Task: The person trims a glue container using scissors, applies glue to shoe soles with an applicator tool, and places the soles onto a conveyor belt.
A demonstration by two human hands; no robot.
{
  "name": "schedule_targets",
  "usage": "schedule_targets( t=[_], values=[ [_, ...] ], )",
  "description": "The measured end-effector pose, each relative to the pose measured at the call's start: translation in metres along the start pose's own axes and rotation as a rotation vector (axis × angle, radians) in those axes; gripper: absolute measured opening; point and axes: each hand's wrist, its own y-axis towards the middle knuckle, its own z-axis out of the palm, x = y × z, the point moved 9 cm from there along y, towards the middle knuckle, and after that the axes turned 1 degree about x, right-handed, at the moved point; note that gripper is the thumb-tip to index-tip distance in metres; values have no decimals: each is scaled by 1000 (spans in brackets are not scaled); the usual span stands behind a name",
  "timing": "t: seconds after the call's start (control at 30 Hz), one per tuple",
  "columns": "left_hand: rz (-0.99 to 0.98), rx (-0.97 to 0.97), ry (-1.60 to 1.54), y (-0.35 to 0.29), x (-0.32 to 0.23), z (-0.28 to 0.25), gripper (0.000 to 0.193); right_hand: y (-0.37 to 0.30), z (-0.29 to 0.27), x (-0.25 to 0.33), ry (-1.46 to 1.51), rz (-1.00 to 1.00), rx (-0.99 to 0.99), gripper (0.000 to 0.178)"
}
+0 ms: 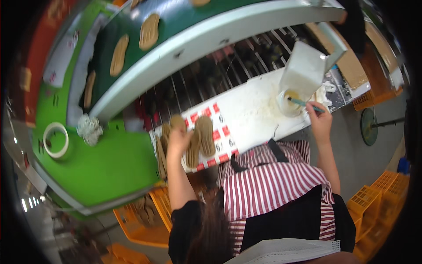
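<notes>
My left hand (179,140) is closed on a tan shoe sole (177,121) at the left end of the white board, with its fingertips partly hidden. Right beside it lie a sole standing out flat (205,136) and another leaning sole (193,149); several more overlap to the left of the hand. My right hand (321,119) grips a brush (303,103) with a green handle. The brush's tip reaches into a whitish glue pot (286,110), where a yellowish substance shows.
A white board (255,105) with red-and-white labels lies before me. Beyond it, a green conveyor belt (171,26) carries several soles behind a pale rail (198,44). A tape roll (56,140) rests on the green table (105,171). Orange crates (371,198) stand at lower right.
</notes>
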Motion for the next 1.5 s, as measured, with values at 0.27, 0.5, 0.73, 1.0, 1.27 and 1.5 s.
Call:
schedule_targets(
  t=[0.27,0.5,0.73,1.0,1.27,1.5],
  values=[
    [-215,76,-46,-38,60,33,55,11,21,0,-3,15,140,20],
    [-86,-25,303,-59,28,70,57,7,16,8,-35,-3,127,18],
    [-14,-38,90,-50,61,71,46,12,4,-14,-129,-5,41,20],
    [10,37,230,-56,33,78,49,17,5,-15,-368,-61,76,27],
    [76,-145,158,-63,30,62,43,24,23,-17,-472,-143,151,26],
    [-105,36,-768,-61,27,37,47,26,38,-30,-616,-80,268,27]
  ],
)
